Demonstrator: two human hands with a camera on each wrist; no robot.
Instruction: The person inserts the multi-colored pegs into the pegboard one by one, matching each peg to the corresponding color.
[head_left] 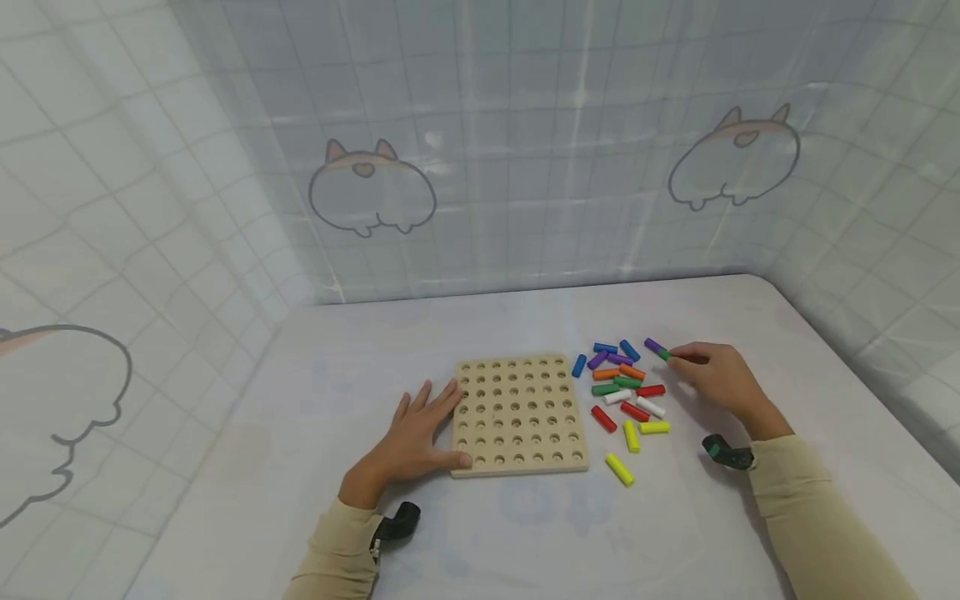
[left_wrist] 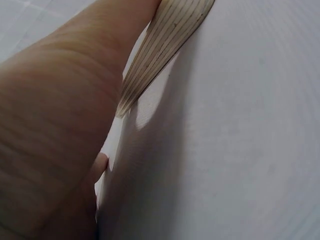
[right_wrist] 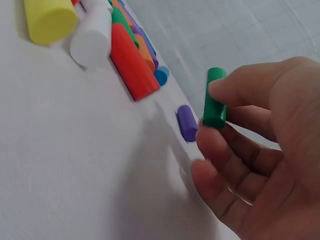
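A square wooden peg board (head_left: 519, 414) full of empty holes lies on the white table. My left hand (head_left: 420, 437) lies flat against its left edge, fingers straight; the left wrist view shows the palm (left_wrist: 60, 130) beside the board's layered edge (left_wrist: 160, 50). To the board's right, several coloured pegs (head_left: 626, 392) are scattered. My right hand (head_left: 712, 375) pinches a green peg (right_wrist: 215, 105) between thumb and fingertips, just above the table next to a purple peg (right_wrist: 187, 122) at the pile's far right.
A yellow peg (head_left: 619, 468) lies apart near the board's front right corner. A checked cloth wall (head_left: 480, 167) with cartoon prints surrounds the table at the back and sides. Red (right_wrist: 131, 62), white (right_wrist: 91, 39) and yellow (right_wrist: 49, 20) pegs lie left of my right hand.
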